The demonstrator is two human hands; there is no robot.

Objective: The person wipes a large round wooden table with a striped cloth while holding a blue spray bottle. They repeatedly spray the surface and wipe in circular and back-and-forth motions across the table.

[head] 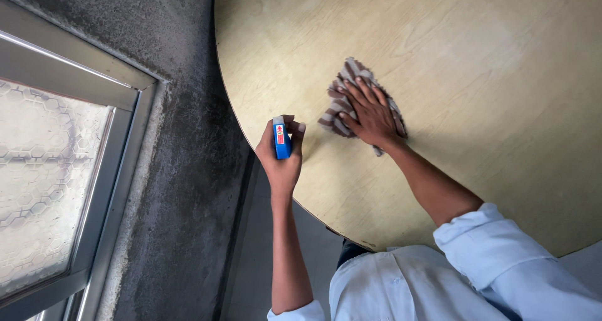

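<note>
My right hand lies flat, fingers spread, pressing a brown and cream striped cloth onto a round light wooden table. The cloth is bunched under the palm and pokes out on both sides. My left hand is closed around a small blue bottle with a red and white label, held upright just over the table's near-left edge. Both sleeves are light blue and rolled up.
A dark, stained grey wall or floor surface runs beside the table's curved edge. At the left stands a metal-framed window with patterned frosted glass.
</note>
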